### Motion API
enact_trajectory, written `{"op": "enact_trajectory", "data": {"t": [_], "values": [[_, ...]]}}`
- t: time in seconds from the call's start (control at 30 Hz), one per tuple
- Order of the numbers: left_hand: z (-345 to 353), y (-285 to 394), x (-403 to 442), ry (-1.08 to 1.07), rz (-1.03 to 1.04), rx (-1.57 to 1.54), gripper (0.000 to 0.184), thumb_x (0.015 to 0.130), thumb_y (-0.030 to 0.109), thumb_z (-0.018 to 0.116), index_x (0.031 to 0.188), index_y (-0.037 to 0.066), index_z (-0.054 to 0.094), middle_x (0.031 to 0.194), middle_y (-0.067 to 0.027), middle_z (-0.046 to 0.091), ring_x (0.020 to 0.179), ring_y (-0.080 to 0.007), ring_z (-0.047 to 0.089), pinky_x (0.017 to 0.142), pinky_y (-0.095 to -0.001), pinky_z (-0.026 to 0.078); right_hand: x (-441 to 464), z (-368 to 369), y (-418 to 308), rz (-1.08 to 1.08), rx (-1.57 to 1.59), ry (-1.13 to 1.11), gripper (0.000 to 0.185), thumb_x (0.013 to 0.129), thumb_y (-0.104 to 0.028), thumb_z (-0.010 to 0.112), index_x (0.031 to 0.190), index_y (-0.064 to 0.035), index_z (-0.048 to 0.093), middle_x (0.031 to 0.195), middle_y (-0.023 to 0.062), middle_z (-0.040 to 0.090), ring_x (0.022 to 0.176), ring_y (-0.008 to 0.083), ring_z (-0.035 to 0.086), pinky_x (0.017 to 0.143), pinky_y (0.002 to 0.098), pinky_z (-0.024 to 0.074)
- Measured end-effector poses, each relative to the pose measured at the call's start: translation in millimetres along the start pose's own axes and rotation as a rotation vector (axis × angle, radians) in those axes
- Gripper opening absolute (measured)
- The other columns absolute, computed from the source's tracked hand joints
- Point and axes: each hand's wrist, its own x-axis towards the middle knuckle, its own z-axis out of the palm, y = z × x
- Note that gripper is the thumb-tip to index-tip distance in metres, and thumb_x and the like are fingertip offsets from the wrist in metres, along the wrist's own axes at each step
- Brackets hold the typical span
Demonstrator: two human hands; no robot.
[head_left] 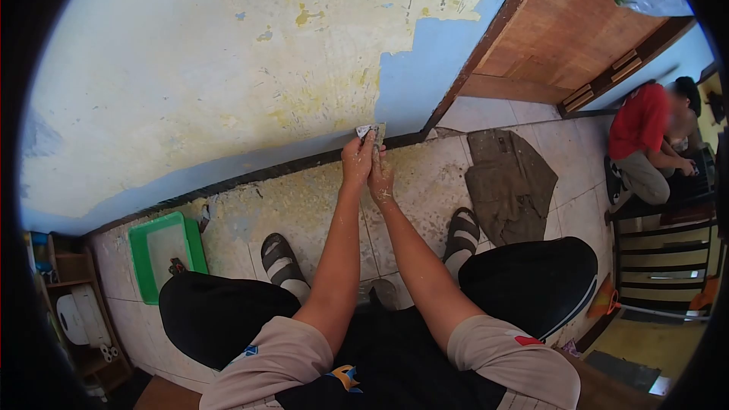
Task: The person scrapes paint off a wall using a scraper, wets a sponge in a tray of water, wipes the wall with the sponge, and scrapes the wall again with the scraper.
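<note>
Sleeves (277, 361), hands (355, 163) around likely scraper (378, 134)

There are two hands (355, 159), at least one scraper (379, 132), two sandals (282, 260), one green tray (194, 243), one brown cloth (510, 182) and one other person (638, 125).

wooden door (566, 26), brown cloth (510, 186), person in red (639, 120)

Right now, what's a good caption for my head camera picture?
Left hand and right hand hold a flat tool at a patchy cream-and-blue wall, green tray to the left.
</note>
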Motion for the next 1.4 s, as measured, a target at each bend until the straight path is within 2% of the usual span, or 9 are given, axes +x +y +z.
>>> {"op": "enact_trajectory", "data": {"t": [0.4, 0.47, 0.5, 0.57, 0.67, 0.8, 0.87, 1.2, 1.4], "values": [[5, -18, 1, 0.044, 0.033, -0.101, 0.036, 0.100, 0.029, 0.060, 0.093, -0.005, 0.068, 0.076, -0.0118, 0.071, 0.063, -0.0155, 0.068, 0.057, -0.0289, 0.054, 9, -10, 15, -0.131, -0.055, 0.005, 0.044, 0.102, -0.034, 0.055, 0.090, 0.0078, 0.065, 0.063, 0.0121, 0.058, 0.059, 0.0145, 0.054, 0.053, 0.0368, 0.0409], [6, -15, -1, 0.045, 0.037, -0.132, 0.035, 0.100, 0.029, 0.060, 0.092, -0.005, 0.067, 0.075, -0.0113, 0.070, 0.062, -0.0154, 0.068, 0.057, -0.0289, 0.054, 19, -7, 42, -0.492, -0.237, 0.078, 0.048, 0.102, -0.035, 0.054, 0.086, 0.0088, 0.063, 0.061, 0.0098, 0.056, 0.060, 0.0123, 0.053, 0.053, 0.0366, 0.0404], [5, -13, -2, 0.050, 0.032, -0.115, 0.035, 0.100, 0.030, 0.060, 0.094, -0.004, 0.066, 0.077, -0.0124, 0.070, 0.062, -0.0156, 0.067, 0.057, -0.0292, 0.054, 15, -7, 30, -0.493, -0.236, 0.079, 0.048, 0.102, -0.035, 0.054, 0.086, 0.0088, 0.063, 0.061, 0.0098, 0.056, 0.060, 0.0123, 0.053, 0.053, 0.0366, 0.0404], [2, -15, 0, 0.057, 0.027, -0.095, 0.035, 0.100, 0.031, 0.060, 0.096, -0.004, 0.065, 0.078, -0.0134, 0.070, 0.062, -0.0159, 0.067, 0.057, -0.0295, 0.054, 0, -5, -5, -0.197, -0.038, 0.020, 0.050, 0.102, -0.036, 0.053, 0.083, 0.0089, 0.062, 0.059, 0.0089, 0.055, 0.059, 0.0110, 0.051, 0.053, 0.0368, 0.0402], [1, -21, 3, 0.050, 0.036, -0.072, 0.035, 0.101, 0.031, 0.059, 0.094, -0.003, 0.065, 0.077, -0.0125, 0.070, 0.061, -0.0156, 0.066, 0.056, -0.0291, 0.054, 3, -4, -1, -0.141, -0.068, 0.009, 0.050, 0.102, -0.037, 0.053, 0.083, 0.0084, 0.062, 0.057, 0.0090, 0.053, 0.056, 0.0116, 0.050, 0.052, 0.0370, 0.0395], [1, -20, 1, 0.072, 0.074, -0.033, 0.036, 0.100, 0.030, 0.060, 0.091, -0.003, 0.066, 0.074, -0.0108, 0.070, 0.060, -0.0147, 0.066, 0.056, -0.0289, 0.053, 5, -9, 2, -0.122, -0.141, -0.006, 0.050, 0.102, -0.037, 0.053, 0.081, 0.0081, 0.062, 0.055, 0.0103, 0.052, 0.055, 0.0122, 0.049, 0.051, 0.0375, 0.0388], [1, -21, 1, 0.076, 0.077, 0.005, 0.035, 0.100, 0.031, 0.060, 0.092, -0.003, 0.065, 0.076, -0.0120, 0.070, 0.061, -0.0153, 0.066, 0.057, -0.0294, 0.054, 1, -11, -4, -0.162, -0.147, -0.017, 0.037, 0.101, -0.032, 0.055, 0.095, 0.0023, 0.067, 0.065, 0.0139, 0.062, 0.059, 0.0178, 0.060, 0.054, 0.0383, 0.0443], [9, -21, 0, 0.149, 0.083, -0.155, 0.036, 0.099, 0.029, 0.062, 0.094, -0.007, 0.067, 0.079, -0.0134, 0.071, 0.066, -0.0173, 0.070, 0.061, -0.0301, 0.057, 11, -7, 13, -0.116, -0.205, -0.006, 0.040, 0.098, -0.033, 0.059, 0.090, 0.0051, 0.067, 0.062, 0.0149, 0.061, 0.060, 0.0169, 0.062, 0.053, 0.0387, 0.0444], [14, -13, 1, 0.205, 0.080, -0.200, 0.037, 0.099, 0.028, 0.063, 0.093, -0.008, 0.067, 0.080, -0.0131, 0.071, 0.066, -0.0174, 0.069, 0.063, -0.0314, 0.059, 13, -2, 13, -0.037, -0.138, -0.048, 0.037, 0.099, -0.025, 0.057, 0.107, 0.0098, 0.064, 0.093, 0.0105, 0.069, 0.087, 0.0110, 0.061, 0.074, 0.0339, 0.0496]]}}
